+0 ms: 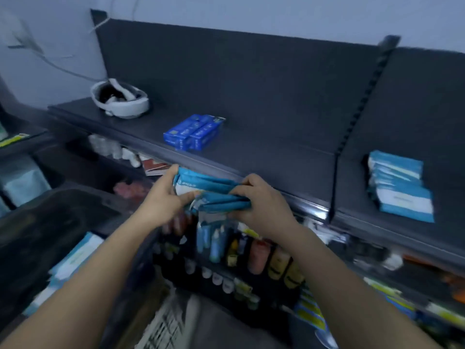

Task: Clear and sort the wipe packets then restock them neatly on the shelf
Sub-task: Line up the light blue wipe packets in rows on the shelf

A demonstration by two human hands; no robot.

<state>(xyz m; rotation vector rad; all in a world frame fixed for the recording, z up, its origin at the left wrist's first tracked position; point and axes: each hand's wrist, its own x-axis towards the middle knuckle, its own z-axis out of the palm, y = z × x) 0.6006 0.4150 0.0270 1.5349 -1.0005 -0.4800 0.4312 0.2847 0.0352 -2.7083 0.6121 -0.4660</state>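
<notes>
Teal, crinkled wipe packets [214, 195], hand-gripped

You're gripping soft, crinkly plastic-film wipe packets [214, 197], their wrap catching a slight sheen; the shelf [264, 147] at twelve o'clock is looking matt and smooth (painted metal, seemingly), the blue boxes [192, 133] glossy card.

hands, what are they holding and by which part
A bunch of wipe packets: the left hand grips its left end, the right hand its right end.

Dark shelf [264, 137]: white looped device [120, 99], 2 blue boxes [192, 133], stacked wipe packets [400, 185]
</notes>
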